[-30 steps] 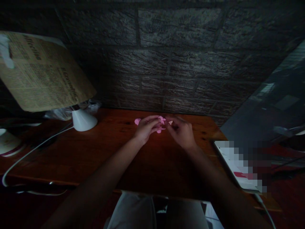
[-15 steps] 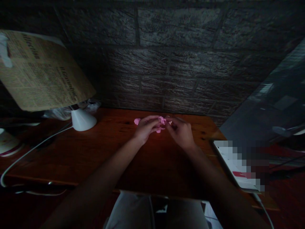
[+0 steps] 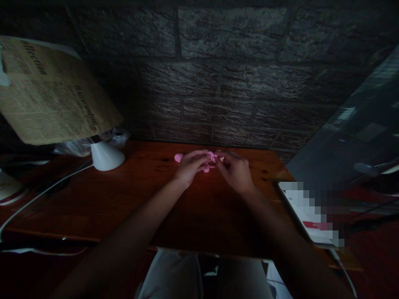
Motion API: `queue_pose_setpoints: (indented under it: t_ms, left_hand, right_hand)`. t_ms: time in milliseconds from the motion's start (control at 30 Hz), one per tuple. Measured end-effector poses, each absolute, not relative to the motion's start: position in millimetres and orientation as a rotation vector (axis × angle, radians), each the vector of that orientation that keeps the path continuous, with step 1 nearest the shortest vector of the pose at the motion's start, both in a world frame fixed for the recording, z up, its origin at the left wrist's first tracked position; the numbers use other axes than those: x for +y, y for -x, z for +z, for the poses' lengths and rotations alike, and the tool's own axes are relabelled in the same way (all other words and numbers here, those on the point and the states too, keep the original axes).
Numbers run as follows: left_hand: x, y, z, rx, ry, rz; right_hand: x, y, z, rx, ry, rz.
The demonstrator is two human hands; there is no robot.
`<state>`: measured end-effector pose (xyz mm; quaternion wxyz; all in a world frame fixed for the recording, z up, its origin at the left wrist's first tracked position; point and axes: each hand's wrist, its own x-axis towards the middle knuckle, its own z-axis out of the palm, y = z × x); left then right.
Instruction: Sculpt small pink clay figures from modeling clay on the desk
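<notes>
Near the back of the wooden table, my left hand and my right hand meet around a small pink lump that looks like modelling clay. The left thumb and fingers close on it from the left. From the right, my right fingertips pinch at its edge. Another pink piece shows just below the left fingers; whether it joins the held lump I cannot tell. A separate pink lump lies on the table left of my left hand. A pale pink bit shows behind the right fingers.
At the left stands a lamp with a newspaper-print shade and white base, its white cord running forward. A cup is at the far left. A flat, partly pixelated device lies at the right edge. A brick wall rises behind.
The view has shifted very slightly. Both hands stay on the pink lump in nearly the same pose, with only a tiny movement of the right fingers.
</notes>
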<state>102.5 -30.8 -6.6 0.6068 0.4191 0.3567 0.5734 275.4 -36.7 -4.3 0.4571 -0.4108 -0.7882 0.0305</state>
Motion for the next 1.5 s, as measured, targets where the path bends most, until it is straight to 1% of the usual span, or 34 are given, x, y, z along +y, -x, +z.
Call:
queue_pose_setpoints:
  t_ms: [367,633,867,967,1100,1200,1333,1500]
  left_hand:
    - [-29,-100,-10,0.816,-1.000,1.334]
    - [-25,-97,-5,0.819,-0.839,1.304]
    - [-19,-92,-5,0.802,-0.698,1.263]
    - [-21,-92,-5,0.774,-0.728,1.251]
    - [-24,-95,-3,0.768,-0.767,1.234]
    - [-26,-97,-1,0.782,-0.800,1.226]
    - [-26,-98,-2,0.816,-0.797,1.214]
    - [-26,-97,-3,0.811,-0.831,1.221]
  right_hand:
    - [-38,-274,-3,-1.925,1.000,0.099]
    - [-38,-276,0,-1.889,1.030,0.245]
    - [-31,-277,-8,-1.810,1.109,0.395]
    - [-28,-277,-11,-1.751,1.096,0.519]
    - [-27,-276,-11,-1.645,1.000,0.857]
    - [-28,-274,-9,-1.603,0.961,1.021]
    - [-28,-273,-6,-1.588,0.982,1.128]
    - [-29,-276,-3,-1.608,0.973,1.146]
